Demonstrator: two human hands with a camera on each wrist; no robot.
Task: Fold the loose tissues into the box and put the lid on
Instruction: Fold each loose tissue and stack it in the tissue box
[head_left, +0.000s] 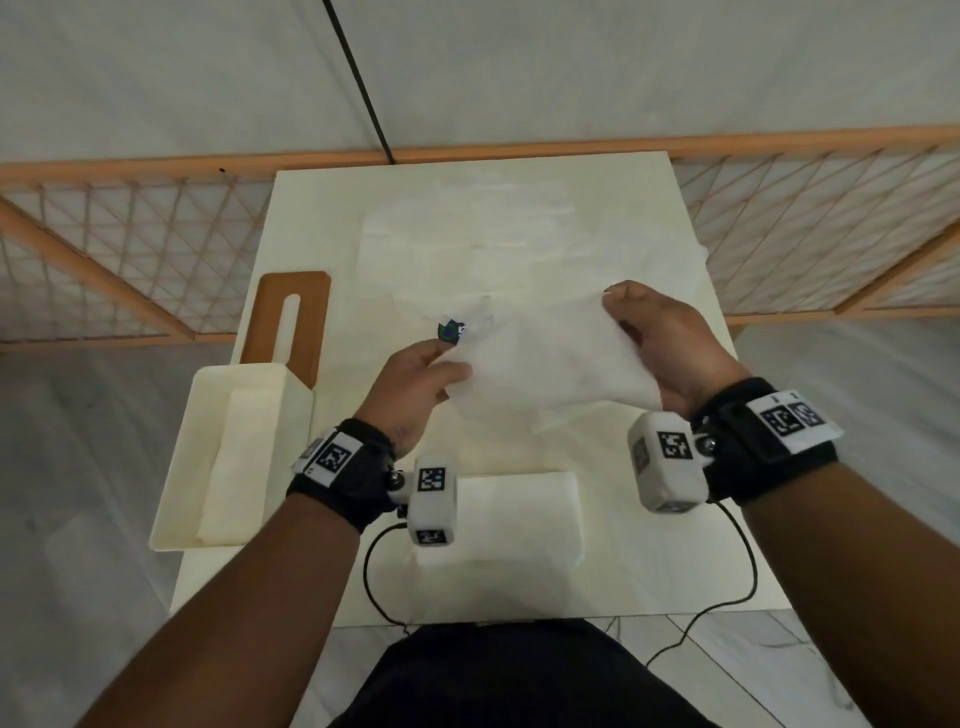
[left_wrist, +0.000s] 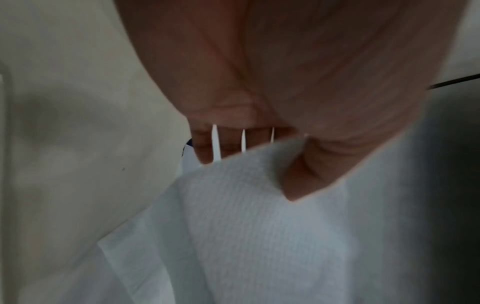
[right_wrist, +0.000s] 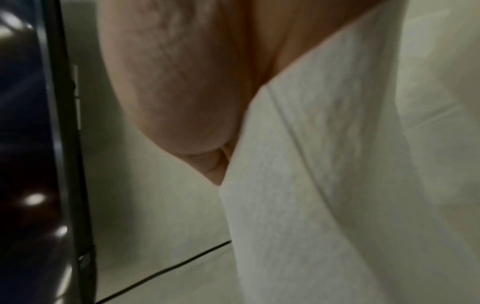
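Both hands (head_left: 415, 387) (head_left: 670, 343) pinch a white tissue (head_left: 550, 364) taut above the table (head_left: 322, 322)

No readable text anywhere; only black-and-white square code markers (head_left: 676, 445) on the wrist cameras.

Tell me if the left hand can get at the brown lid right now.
Probably not at once: the left hand pinches one edge of the held tissue, shared with the right hand. The brown lid leans uncovered behind the box, so nothing else seems to block it.
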